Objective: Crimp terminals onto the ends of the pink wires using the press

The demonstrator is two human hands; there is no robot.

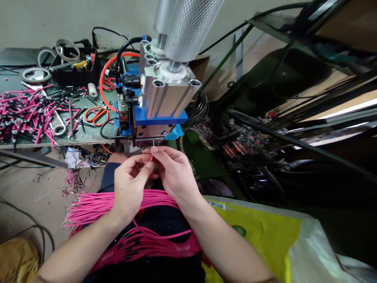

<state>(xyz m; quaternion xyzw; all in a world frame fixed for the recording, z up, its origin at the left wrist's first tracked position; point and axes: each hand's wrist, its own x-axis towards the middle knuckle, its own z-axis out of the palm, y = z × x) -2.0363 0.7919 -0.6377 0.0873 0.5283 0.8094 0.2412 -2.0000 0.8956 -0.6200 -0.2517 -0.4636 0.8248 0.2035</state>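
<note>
Both my hands meet just below the front of a pneumatic press (165, 94). Between the fingertips a pink cable (152, 157) stands upright, its stripped pale end pointing at the press opening. My left hand (132, 177) pinches it from the left. My right hand (173, 169) pinches it from the right, thumb and forefinger near the upper end. A bundle of pink cables (91, 208) lies across my lap under my wrists. Below it rests a second pink bundle (141, 245) with black sleeves. The lower run of the held cable is partly hidden by my hands.
On the workbench (88, 137) at left lie a heap of pink and black cable offcuts (26, 114), orange-handled scissors (98, 114), a wrench (58, 125) and a black tool box (76, 72). A yellow sack (259, 232) sits at my right. Dark machinery stands beyond it.
</note>
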